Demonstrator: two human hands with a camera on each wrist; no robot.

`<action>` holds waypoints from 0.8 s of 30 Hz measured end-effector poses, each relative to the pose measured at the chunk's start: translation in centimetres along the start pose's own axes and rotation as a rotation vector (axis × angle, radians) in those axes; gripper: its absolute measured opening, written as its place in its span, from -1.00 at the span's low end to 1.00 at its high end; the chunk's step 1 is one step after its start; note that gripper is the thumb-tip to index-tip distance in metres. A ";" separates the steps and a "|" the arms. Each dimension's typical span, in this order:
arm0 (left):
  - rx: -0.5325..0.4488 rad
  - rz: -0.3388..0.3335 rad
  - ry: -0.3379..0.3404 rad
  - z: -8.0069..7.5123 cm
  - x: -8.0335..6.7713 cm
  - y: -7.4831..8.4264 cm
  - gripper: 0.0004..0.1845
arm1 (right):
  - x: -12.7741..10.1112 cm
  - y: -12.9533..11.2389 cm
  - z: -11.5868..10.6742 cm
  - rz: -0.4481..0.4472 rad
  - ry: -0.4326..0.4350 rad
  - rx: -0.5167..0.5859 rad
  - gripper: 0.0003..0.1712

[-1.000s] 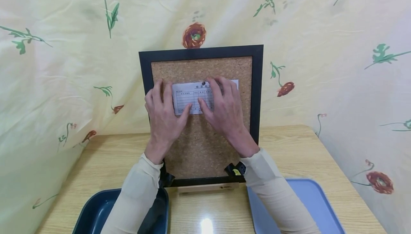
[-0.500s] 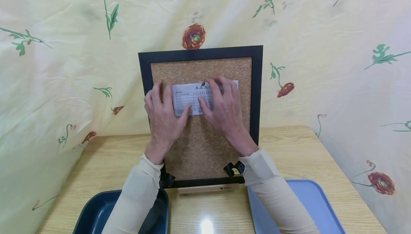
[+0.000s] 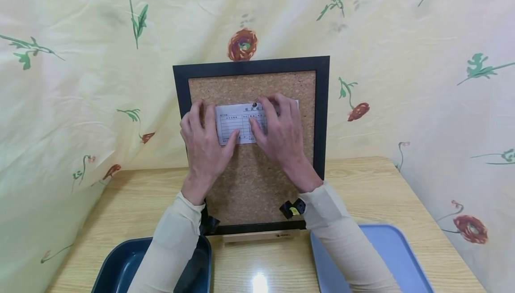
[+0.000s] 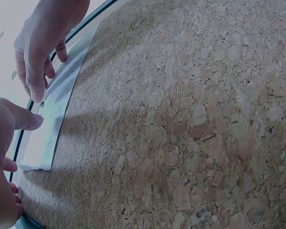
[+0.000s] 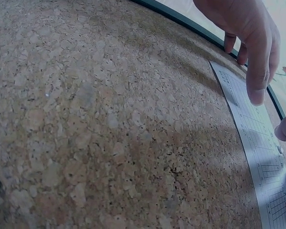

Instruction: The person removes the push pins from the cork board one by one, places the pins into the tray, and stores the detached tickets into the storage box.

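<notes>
- Left hand [image 3: 203, 139]: fingers spread flat on the cork board [image 3: 249, 181], thumb pressing the lower left of the paper slip [image 3: 237, 123]; nothing gripped.
- Paper slip: flat against the upper half of the upright board, a pin [image 3: 255, 104] at its top edge.
- Right hand [image 3: 281, 134]: fingers loosely bent over the slip's right part, thumb on it.
- Bench [image 3: 370, 186]: dark tray [image 3: 116, 266] left, blue tray [image 3: 398, 257] right.

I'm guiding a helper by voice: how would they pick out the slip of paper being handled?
Find the black-framed cork board standing upright at the middle of the wooden table. On its upper half lies a white printed slip, a ruled form with a dark pin at its top edge. The left hand and right hand rest on it.
</notes>
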State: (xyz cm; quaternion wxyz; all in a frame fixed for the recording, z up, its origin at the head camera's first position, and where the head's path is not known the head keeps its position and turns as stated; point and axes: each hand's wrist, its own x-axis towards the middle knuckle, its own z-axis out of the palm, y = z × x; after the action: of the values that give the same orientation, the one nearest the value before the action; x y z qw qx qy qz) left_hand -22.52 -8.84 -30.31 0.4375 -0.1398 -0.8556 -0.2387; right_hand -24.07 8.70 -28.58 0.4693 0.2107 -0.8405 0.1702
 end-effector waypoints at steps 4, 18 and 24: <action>0.004 -0.001 0.000 0.0 0.0 0.0 -0.22 | 0.1 0.1 0.1 -0.007 0.012 -0.007 -0.50; 0.041 0.004 0.014 0.1 0.1 0.2 -0.21 | 0.4 0.1 0.3 -0.011 0.022 -0.028 -0.52; 0.051 0.002 0.020 0.2 0.2 0.3 -0.21 | 0.4 0.1 0.4 -0.015 0.025 -0.043 -0.53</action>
State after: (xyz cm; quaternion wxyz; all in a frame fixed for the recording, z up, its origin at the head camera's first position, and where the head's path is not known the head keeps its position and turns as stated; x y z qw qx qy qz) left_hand -22.67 -8.49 -30.12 0.4497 -0.1270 -0.8569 -0.2177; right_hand -24.64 8.52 -28.49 0.4857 0.2047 -0.8363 0.1510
